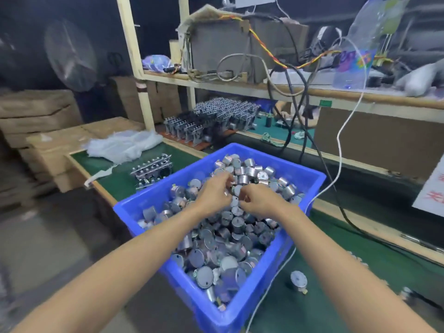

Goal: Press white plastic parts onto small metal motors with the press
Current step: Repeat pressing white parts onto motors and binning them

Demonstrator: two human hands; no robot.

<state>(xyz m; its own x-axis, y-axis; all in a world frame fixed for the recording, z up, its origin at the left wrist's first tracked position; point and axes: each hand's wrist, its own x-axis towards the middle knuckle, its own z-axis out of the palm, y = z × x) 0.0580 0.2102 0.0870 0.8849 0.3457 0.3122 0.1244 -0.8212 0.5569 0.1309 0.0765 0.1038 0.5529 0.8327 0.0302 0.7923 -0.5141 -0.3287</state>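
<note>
Blue plastic makes up the big bin (240,316) that sits on the green table (108,181). The bin is full to the top with small round metal motors (216,255), all heaped in a messy pile. Both arms reach out over the bin from the near side.

The left hand (213,192) and the right hand (260,204) are close together at the far part of the pile. The fingers of both hands are bent and touch the motors on top. It is too blurry to tell if either hand has a motor in its grip.

One more motor (298,280) lies alone on the table, just to the right of the bin. A white cable (340,145) hangs down from above and runs along the right side of the bin.

A small stack of shiny metal parts (153,168) stands on the table, left of the bin. A crumpled clear bag (125,145) lies behind it. Many more metal parts (216,116) are lined up farther back, under a wooden shelf (288,91). Brown boxes (43,116) are piled on the left.
</note>
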